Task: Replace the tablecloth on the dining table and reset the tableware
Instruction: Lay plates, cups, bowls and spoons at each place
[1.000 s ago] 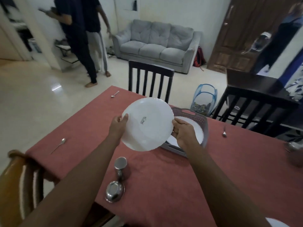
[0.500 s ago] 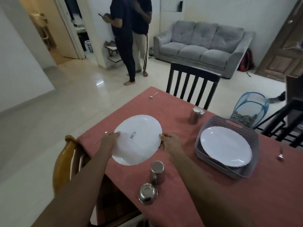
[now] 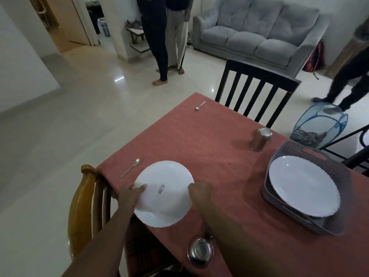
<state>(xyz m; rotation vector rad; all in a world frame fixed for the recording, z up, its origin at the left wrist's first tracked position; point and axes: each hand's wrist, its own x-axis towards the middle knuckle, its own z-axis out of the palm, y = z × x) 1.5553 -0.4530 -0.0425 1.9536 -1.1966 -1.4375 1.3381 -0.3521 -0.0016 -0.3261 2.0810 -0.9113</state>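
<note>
While both hands grip the upturned white plate (image 3: 165,193) | left hand (image 3: 130,194) at 9 o'clock rim, fingers curled on it | right hand (image 3: 199,191) at 3 o'clock rim, fingers hidden | plate overhangs tablecloth (image 3: 199,140) edge at 6 o'clock | spoon (image 3: 130,167) near at 10 o'clock

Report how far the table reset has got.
Done: the red tablecloth is on, two spoons and a steel tumbler are laid. In hand: both hands hold a white plate, underside up. Left: the plate waiting in the grey basket.
</note>
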